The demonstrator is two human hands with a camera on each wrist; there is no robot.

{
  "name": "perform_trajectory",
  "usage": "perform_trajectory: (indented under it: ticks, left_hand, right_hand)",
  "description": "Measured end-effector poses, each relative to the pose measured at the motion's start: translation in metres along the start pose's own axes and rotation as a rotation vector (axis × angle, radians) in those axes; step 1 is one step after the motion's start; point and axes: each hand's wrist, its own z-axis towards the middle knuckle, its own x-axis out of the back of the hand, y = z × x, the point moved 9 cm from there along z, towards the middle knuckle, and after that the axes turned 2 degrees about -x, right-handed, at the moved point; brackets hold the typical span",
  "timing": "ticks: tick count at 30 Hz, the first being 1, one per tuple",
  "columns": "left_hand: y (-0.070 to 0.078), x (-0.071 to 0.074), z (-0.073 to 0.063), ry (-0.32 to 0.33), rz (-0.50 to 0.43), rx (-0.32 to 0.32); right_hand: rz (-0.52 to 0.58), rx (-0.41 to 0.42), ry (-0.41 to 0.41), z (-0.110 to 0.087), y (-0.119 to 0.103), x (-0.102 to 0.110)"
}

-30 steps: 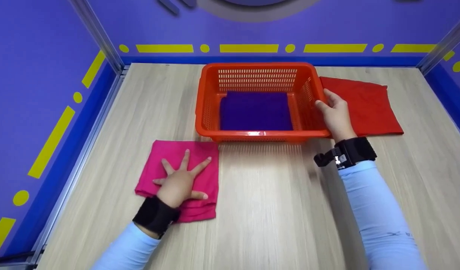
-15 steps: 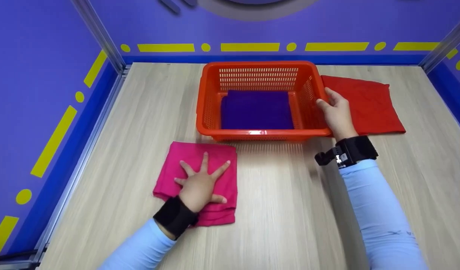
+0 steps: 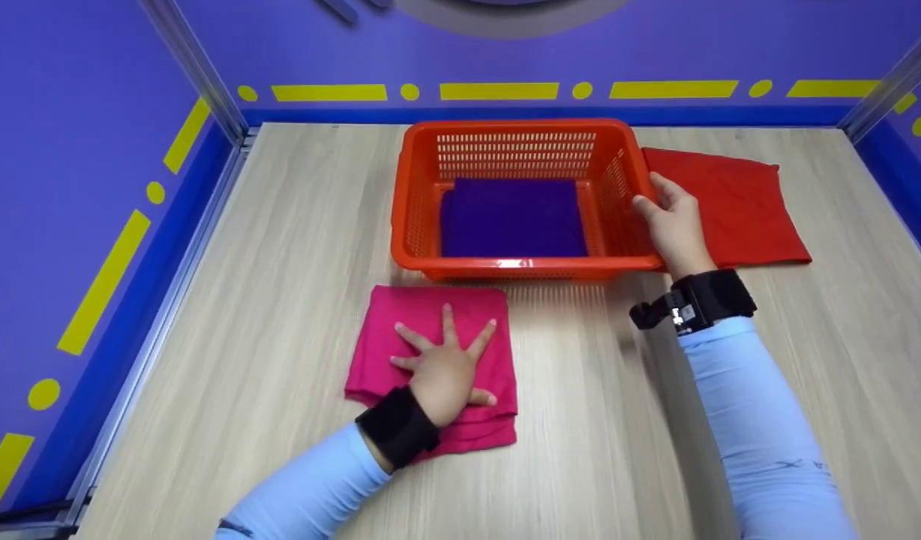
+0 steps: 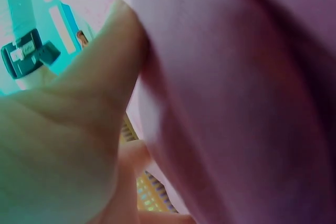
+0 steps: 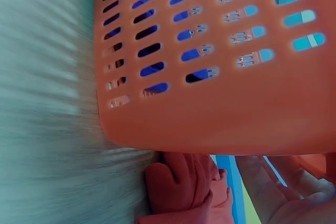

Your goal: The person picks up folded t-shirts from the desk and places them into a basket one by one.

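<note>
A folded pink cloth (image 3: 430,307) lies on the table in front of the basket. My left hand (image 3: 442,379) rests on top of it, fingers spread and straight; in the left wrist view the thumb (image 4: 113,45) lies along the fabric (image 4: 220,87). My right hand (image 3: 674,225) grips the right rim of the orange plastic basket (image 3: 528,264), thumb over the inner side. Inside the basket lies a folded dark purple cloth (image 3: 517,217). The right wrist view shows the slotted basket wall (image 5: 220,114) close up, with the right hand (image 5: 289,192) at its edge.
A folded red cloth (image 3: 745,210) lies right of the basket, partly behind the right hand. Blue panels with yellow marks (image 3: 498,91) bound the wooden table (image 3: 580,450) at the back and both sides.
My left hand has slid the pink cloth to the right along the table, below the basket. The right hand and the basket stay where they were.
</note>
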Motion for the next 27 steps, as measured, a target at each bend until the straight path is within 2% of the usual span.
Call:
perform_trajectory:
  ticks: [10,15,27]
  left_hand:
    - [0.028,0.0,0.007,-0.058,0.135,0.016]
    - [0.046,0.001,0.011,-0.063,0.179,0.006]
    - [0.079,0.004,0.018,-0.071,0.209,0.007]
  right_hand:
    - [0.009,0.03,0.008,-0.001,-0.001,0.0]
    - [0.005,0.03,0.009,-0.001,0.001,0.0]
    - [-0.002,0.015,0.006,0.0,0.001,0.0]
